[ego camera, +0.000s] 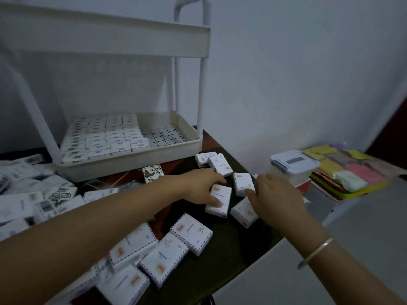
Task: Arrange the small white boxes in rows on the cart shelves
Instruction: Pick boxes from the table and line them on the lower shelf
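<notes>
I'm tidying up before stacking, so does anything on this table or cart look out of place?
The shelved rows look neat. The loose boxes on the table lie at all angles, and one box by the cart front rim shows a black ink drawing, unlike most.

Person, two arms in view.
- bangle (316,252): single thin, plain metal band with a pale gold-silver sheen, smooth and unmarked, worn on the right wrist.
- right hand (278,195): just beyond the bangle, bare.
- right forearm: behind the bangle, bare to the frame edge.
- left hand (199,187) and left forearm: left of the bangle, bare.
</notes>
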`<action>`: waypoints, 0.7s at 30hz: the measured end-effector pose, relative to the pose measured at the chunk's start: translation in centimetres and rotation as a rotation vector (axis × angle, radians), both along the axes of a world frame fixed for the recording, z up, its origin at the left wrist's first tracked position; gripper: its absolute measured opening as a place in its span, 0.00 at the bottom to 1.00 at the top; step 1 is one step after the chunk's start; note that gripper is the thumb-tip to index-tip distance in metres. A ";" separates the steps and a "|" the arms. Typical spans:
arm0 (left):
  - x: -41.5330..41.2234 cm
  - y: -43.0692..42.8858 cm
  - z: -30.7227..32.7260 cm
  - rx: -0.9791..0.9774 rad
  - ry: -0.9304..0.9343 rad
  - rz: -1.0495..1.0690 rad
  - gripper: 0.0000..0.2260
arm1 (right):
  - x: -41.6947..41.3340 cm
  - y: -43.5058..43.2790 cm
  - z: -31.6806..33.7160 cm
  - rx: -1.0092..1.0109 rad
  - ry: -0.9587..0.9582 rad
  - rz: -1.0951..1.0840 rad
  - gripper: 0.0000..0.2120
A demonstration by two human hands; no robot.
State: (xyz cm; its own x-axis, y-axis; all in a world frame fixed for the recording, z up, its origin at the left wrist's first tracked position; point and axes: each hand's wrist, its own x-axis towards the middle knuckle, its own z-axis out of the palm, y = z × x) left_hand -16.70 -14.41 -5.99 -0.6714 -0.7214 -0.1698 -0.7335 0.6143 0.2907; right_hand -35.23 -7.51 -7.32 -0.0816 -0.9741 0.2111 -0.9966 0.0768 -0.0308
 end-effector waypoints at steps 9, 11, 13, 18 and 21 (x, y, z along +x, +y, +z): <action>1.5 0.7 -0.1 0.047 0.146 0.098 0.24 | 1.8 1.9 -1.6 0.123 -0.028 -0.002 0.28; 2.2 0.6 0.1 0.069 0.160 0.122 0.25 | 2.2 1.6 -1.4 0.120 -0.105 0.031 0.27; 3.1 0.4 0.3 0.075 0.170 0.154 0.23 | 2.6 0.9 -1.3 0.153 -0.288 0.081 0.23; 6.3 -0.8 1.5 0.087 0.260 0.234 0.15 | 4.0 -1.6 -1.5 0.237 -0.787 0.251 0.19; 8.8 -2.4 2.6 0.038 0.300 0.309 0.14 | 4.8 -3.5 -1.4 0.280 -0.921 0.309 0.19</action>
